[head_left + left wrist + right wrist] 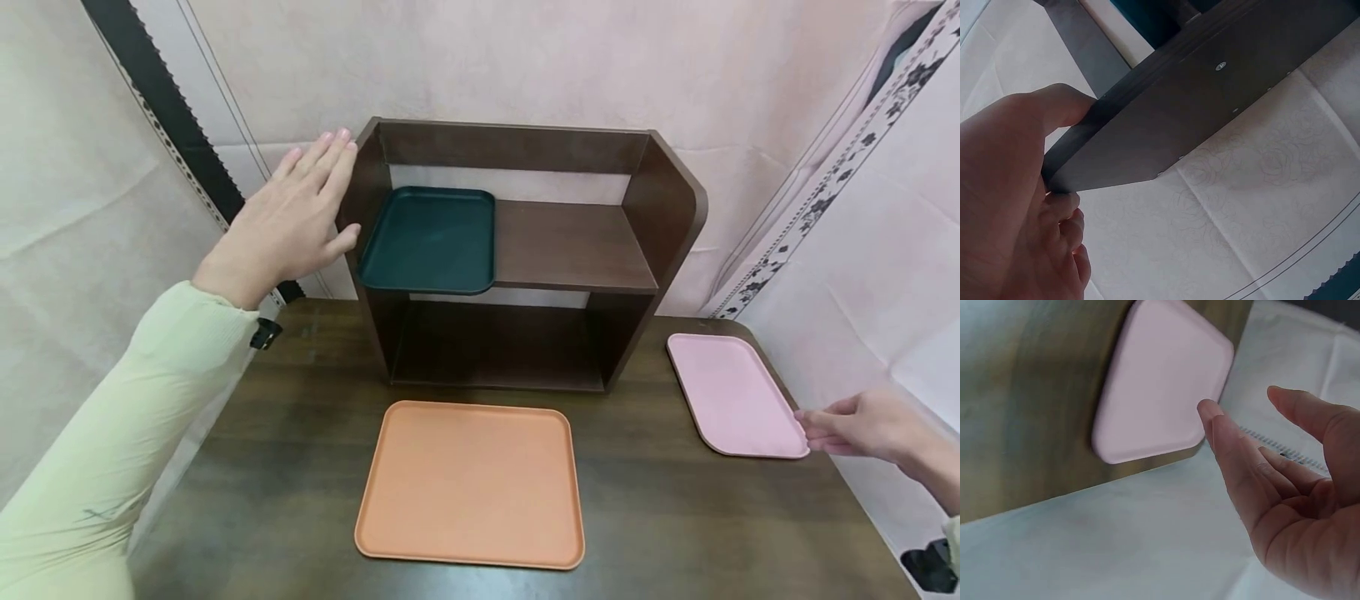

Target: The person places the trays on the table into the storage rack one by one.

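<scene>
A dark brown two-tier shelf (577,246) stands at the back of the table. My left hand (288,217) is at its left side panel (1147,125), fingers extended along the outside in the head view. In the left wrist view the thumb meets the panel's edge and the other fingers lie below its corner. A dark green tray (431,242) lies on the upper tier's left half. At the right, my right hand (862,425) is beside a pink tray (738,396), fingertips at its near right corner. In the right wrist view the thumb stands apart from the fingers.
An orange tray (468,483) lies on the brown table (277,492) in front of the shelf. Pale cloth (525,58) hangs behind and at both sides. The pink tray lies close to the table's right edge.
</scene>
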`<state>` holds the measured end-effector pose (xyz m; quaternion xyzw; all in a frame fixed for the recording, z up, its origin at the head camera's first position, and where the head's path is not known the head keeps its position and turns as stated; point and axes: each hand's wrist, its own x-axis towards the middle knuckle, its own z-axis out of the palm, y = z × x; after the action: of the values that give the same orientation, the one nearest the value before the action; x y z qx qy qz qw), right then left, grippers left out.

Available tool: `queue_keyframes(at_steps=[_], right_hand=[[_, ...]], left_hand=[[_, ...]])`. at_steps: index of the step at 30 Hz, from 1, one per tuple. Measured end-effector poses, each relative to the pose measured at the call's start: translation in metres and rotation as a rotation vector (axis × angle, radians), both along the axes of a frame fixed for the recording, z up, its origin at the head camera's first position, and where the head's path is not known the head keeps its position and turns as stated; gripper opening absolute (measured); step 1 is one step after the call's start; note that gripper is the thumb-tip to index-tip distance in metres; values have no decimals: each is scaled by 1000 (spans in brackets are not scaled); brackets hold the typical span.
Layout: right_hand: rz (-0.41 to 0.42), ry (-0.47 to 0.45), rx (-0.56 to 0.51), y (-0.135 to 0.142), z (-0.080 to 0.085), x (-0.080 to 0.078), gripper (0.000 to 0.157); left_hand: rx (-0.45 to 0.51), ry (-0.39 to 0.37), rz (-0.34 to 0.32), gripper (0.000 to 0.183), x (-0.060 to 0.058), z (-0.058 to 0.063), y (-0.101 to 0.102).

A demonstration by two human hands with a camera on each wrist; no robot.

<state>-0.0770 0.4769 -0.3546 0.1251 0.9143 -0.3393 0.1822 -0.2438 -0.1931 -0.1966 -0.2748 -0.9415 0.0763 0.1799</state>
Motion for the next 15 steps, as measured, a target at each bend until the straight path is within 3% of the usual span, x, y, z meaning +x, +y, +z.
queue_keyframes(at_steps=[15], right_hand=[[-215, -61, -21, 49, -64, 9, 52]], left_hand=[[3, -2, 6, 83, -1, 0, 2]])
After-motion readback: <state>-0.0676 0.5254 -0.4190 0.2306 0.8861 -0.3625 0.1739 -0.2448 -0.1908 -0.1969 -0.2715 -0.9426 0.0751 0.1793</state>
